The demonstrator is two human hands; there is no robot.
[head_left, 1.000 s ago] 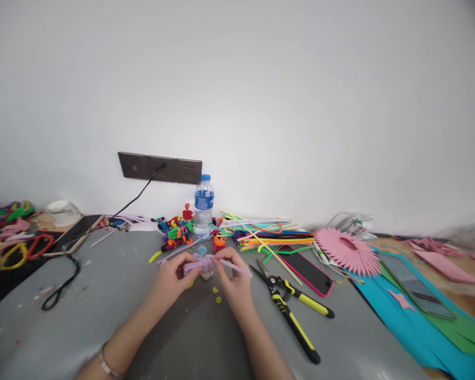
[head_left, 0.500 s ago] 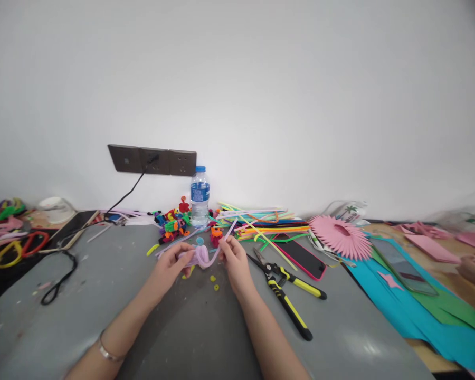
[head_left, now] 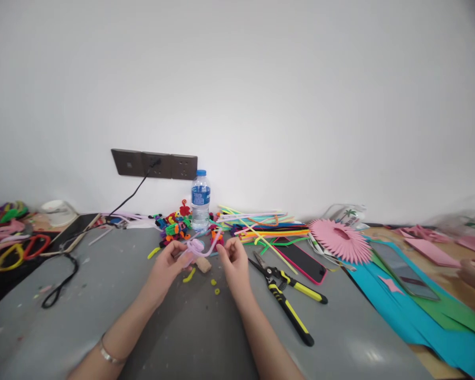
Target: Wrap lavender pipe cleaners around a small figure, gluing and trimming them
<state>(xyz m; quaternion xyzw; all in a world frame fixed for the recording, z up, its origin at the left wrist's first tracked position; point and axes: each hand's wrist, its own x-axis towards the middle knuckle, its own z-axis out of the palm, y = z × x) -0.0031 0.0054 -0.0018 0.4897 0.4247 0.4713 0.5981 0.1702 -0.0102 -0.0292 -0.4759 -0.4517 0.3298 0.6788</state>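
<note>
My left hand (head_left: 169, 265) pinches a coiled lilac pipe cleaner (head_left: 196, 246) above the grey mat. The strand's loose end rises to the right, close to the fingertips of my right hand (head_left: 233, 261). The right fingers are bent, thumb near forefinger; whether anything thin sits between them is too small to tell. Under the coil lies a small tan piece (head_left: 203, 264). Small yellow-green bits (head_left: 189, 275) rest on the mat between my hands.
Yellow-and-black pliers (head_left: 287, 295) and a red-edged phone (head_left: 301, 259) lie right of my hands. Behind stand a water bottle (head_left: 200, 199), colourful pipe-cleaner figures (head_left: 176, 224) and a pile of pipe cleaners (head_left: 269, 227). Other people's hands show at both side edges.
The lilac strand's free end has left my right fingertips and now tilts between my hands. My left hand has shifted slightly left with the coil, and the tan piece now shows.
</note>
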